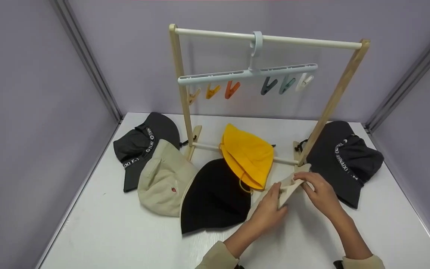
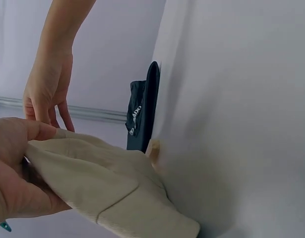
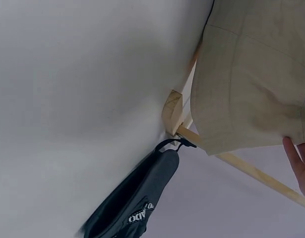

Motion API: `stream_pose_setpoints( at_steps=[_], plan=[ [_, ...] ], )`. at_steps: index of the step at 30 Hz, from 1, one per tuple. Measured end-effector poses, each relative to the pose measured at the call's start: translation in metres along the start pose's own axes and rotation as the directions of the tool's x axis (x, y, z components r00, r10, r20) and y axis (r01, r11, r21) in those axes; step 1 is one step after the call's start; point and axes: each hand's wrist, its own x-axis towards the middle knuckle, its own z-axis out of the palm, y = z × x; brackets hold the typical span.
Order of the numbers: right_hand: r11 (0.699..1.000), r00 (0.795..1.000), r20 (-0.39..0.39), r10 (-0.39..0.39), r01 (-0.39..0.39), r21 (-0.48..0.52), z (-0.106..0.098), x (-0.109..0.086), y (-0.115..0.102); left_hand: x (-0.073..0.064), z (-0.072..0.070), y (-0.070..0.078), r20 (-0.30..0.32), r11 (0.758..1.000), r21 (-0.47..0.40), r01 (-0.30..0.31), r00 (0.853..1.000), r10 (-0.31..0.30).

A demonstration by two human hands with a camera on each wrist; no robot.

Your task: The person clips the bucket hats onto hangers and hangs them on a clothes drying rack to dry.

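Observation:
A beige bucket hat (image 1: 289, 189) is held up between the two hands, its brim folded flat. My left hand (image 1: 269, 209) grips it near its lower edge; the left wrist view shows the thumb and fingers on opposite sides of the fabric (image 2: 102, 168). At the hat's upper right edge, my right hand (image 1: 321, 192) pinches the cloth with its fingertips. In the right wrist view, those fingers (image 3: 292, 154) reach the hat's edge from the right, and its seamed beige cloth (image 3: 251, 84) fills the upper right. A black bucket hat (image 1: 215, 198) lies just left of my left hand.
A yellow hat (image 1: 250, 155) lies by the wooden rack (image 1: 338, 97). On the left are another beige hat (image 1: 168, 179) and a dark cap (image 1: 155, 134); a second dark cap (image 1: 343, 160) lies right. A pale blue hanger (image 1: 248, 74) with several coloured clips hangs from the rack's bar.

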Motion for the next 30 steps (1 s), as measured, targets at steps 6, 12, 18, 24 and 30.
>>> stream_pose_setpoints(
  at_steps=[6,12,18,24,30],
  plan=[
    [0.998,0.998,0.012,-0.062,0.062,0.013,0.002,0.007,-0.001,0.007,-0.004,0.006,0.021,1.0,0.003,0.006,1.0,-0.006],
    [0.992,0.993,0.036,-0.117,0.115,0.045,0.003,0.016,0.0,0.01,-0.007,0.006,0.051,0.997,-0.05,0.064,0.997,-0.061],
    [0.992,0.993,0.052,-0.11,0.106,0.075,0.004,0.02,0.001,0.011,-0.01,0.005,0.018,0.991,-0.117,0.062,0.998,-0.06],
    [0.987,0.99,0.054,-0.128,0.122,0.104,0.005,0.026,0.001,0.013,-0.014,0.005,0.033,0.968,-0.234,0.091,0.996,-0.086],
    [0.987,0.985,0.08,-0.151,0.146,0.066,0.003,0.033,0.001,0.016,-0.019,0.007,0.066,0.968,-0.208,0.138,0.99,-0.127]
  ],
)
